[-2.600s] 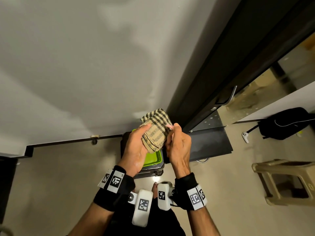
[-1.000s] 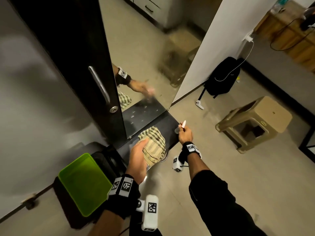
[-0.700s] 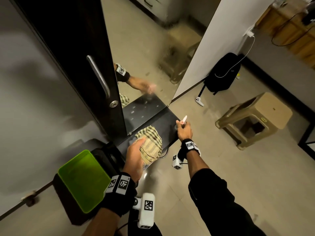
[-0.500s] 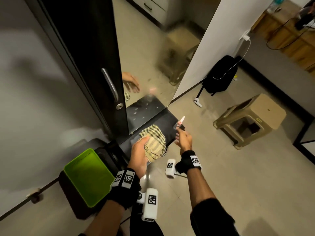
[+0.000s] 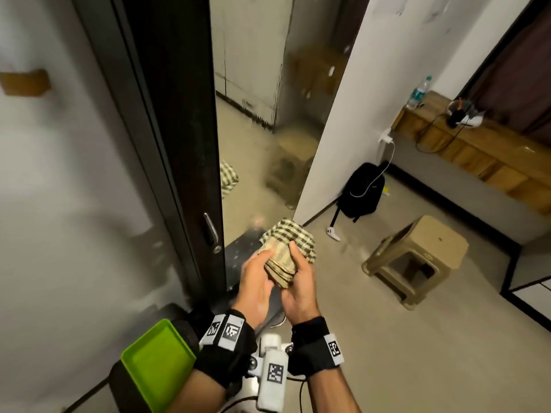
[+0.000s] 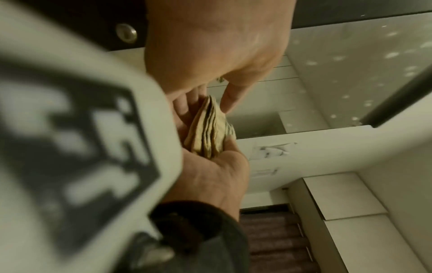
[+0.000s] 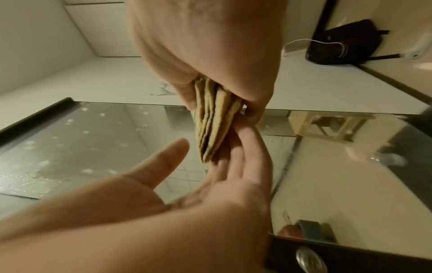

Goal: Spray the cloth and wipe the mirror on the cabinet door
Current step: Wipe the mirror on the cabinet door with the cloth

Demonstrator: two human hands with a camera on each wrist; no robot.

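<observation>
The folded checked cloth (image 5: 287, 244) is held up in front of the lower part of the mirror (image 5: 262, 129) on the dark cabinet door (image 5: 179, 114). My right hand (image 5: 298, 281) grips it, thumb over the top and fingers round the far side; the right wrist view shows the stacked folds (image 7: 215, 120) in that grip. My left hand (image 5: 258, 278) lies against the cloth's left side with straight fingers (image 7: 243, 153) and its thumb spread away. The mirror is speckled with spots (image 7: 70, 144). No spray bottle is in either hand.
A door handle (image 5: 210, 231) and keyhole sit left of the mirror. A green tray (image 5: 158, 362) stands at lower left. On the floor to the right are a beige stool (image 5: 417, 257), a black backpack (image 5: 362, 189) and a white controller (image 5: 333, 234).
My right hand held a small spray bottle out beside the cloth; it now holds no bottle and grips the cloth. The cloth has risen and both hands meet on it.
</observation>
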